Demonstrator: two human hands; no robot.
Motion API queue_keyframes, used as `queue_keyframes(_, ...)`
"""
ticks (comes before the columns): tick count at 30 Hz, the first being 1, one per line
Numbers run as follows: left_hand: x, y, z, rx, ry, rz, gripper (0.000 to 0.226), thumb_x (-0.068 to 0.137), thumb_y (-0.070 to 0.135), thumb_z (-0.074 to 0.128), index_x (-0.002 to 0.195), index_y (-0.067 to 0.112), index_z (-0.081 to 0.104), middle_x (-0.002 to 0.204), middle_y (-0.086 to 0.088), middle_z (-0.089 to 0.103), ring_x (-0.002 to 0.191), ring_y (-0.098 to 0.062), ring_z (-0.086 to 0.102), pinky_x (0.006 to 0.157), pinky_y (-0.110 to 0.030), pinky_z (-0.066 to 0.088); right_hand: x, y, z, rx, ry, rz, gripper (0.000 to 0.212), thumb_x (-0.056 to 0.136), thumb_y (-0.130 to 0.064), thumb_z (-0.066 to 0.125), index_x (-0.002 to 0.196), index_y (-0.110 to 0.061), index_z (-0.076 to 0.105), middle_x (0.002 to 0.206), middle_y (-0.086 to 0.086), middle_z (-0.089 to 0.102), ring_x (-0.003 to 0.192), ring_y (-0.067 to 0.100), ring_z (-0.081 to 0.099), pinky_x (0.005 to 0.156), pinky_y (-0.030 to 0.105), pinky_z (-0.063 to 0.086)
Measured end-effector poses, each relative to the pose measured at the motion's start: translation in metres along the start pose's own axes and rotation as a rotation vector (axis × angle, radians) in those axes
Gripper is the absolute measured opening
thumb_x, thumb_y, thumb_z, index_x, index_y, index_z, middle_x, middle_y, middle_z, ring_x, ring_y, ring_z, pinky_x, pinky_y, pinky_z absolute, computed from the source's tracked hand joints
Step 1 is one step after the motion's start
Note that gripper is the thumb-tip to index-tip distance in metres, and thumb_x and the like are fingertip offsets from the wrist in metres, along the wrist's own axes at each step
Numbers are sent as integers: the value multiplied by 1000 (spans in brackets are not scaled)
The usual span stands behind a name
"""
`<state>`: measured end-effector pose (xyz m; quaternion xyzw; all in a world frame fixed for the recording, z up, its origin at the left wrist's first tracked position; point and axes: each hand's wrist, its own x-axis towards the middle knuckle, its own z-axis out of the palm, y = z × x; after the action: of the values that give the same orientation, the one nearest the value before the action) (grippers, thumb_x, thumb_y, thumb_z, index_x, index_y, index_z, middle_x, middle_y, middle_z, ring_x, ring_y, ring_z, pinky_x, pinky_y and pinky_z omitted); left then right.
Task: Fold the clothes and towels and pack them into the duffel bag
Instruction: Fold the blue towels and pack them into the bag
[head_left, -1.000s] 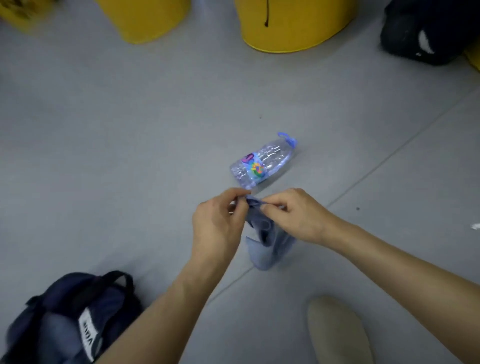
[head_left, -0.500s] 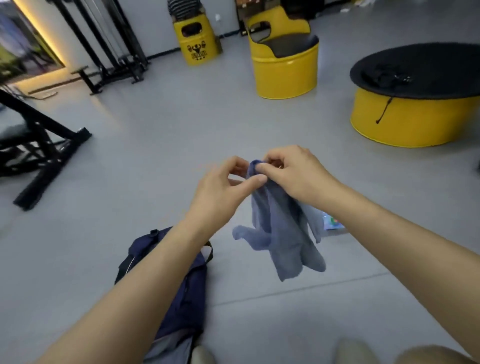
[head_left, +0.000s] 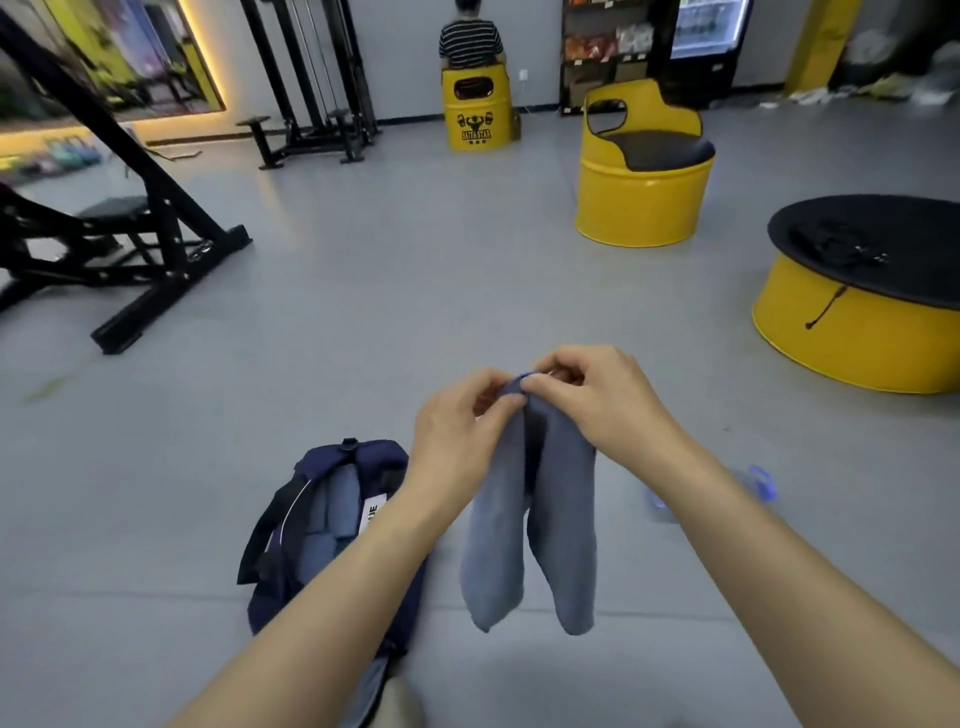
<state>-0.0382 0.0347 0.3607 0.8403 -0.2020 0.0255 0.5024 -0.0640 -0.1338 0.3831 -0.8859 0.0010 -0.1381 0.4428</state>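
While both hands, left (head_left: 457, 431) and right (head_left: 597, 400), pinched a hanging blue towel (head_left: 524, 519) above the bag (head_left: 322, 519), folding remained unfinished; blue cloth already lay inside.

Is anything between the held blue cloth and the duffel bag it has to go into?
Nothing visible. Both hands, left and right, pinch the blue cloth at its top, hanging just right of the duffel bag, whose top looks open. Only the left forearm crosses the bag's near end.
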Motion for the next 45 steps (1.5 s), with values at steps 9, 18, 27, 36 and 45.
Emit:
queue_keyframes(9, 0, -42, -14, -116, 229, -179, 17, 99, 23, 57, 94, 33, 69, 83, 23, 67, 79, 2, 62, 73, -26, 47, -21, 56, 20, -152, -184, 215, 21, 88, -28, 61, 73, -16, 55, 61, -9, 53, 66, 22, 48, 60, 35, 40)
queue_keyframes(18, 8, -39, 19, 173, -163, 108, 49, 98, 29, 61, 143, 43, 47, 125, 23, 64, 117, 3, 55, 97, -19, 42, -6, 39, 35, 103, -60, 143, 15, 93, -24, 66, 93, -28, 51, 75, -11, 73, 69, 3, 62, 67, 24, 43)
queue_keyframes(27, 27, -43, 19, 117, 82, 68, 26, 95, 8, 53, 102, 27, 69, 99, 16, 67, 89, -6, 60, 78, -28, 48, -3, 53, 35, -300, -120, 171, 19, 86, -12, 53, 94, -29, 51, 81, -11, 64, 78, 20, 58, 69, 34, 47)
queue_keyframes(36, 23, -52, 3, 236, -99, 149, 37, 95, 17, 59, 128, 34, 60, 127, 19, 59, 119, 0, 51, 92, -11, 35, -1, 46, 36, -162, 38, 129, 17, 85, -17, 65, 91, -32, 69, 84, -14, 71, 84, 16, 62, 74, 34, 49)
queue_keyframes(45, 15, -42, 4, 2, -49, 169, 16, 94, 22, 67, 102, 34, 74, 99, 21, 71, 97, -8, 66, 84, -32, 52, 1, 37, 51, -97, 97, 58, 19, 84, -31, 73, 80, -25, 55, 64, -8, 60, 68, 12, 52, 55, 21, 37)
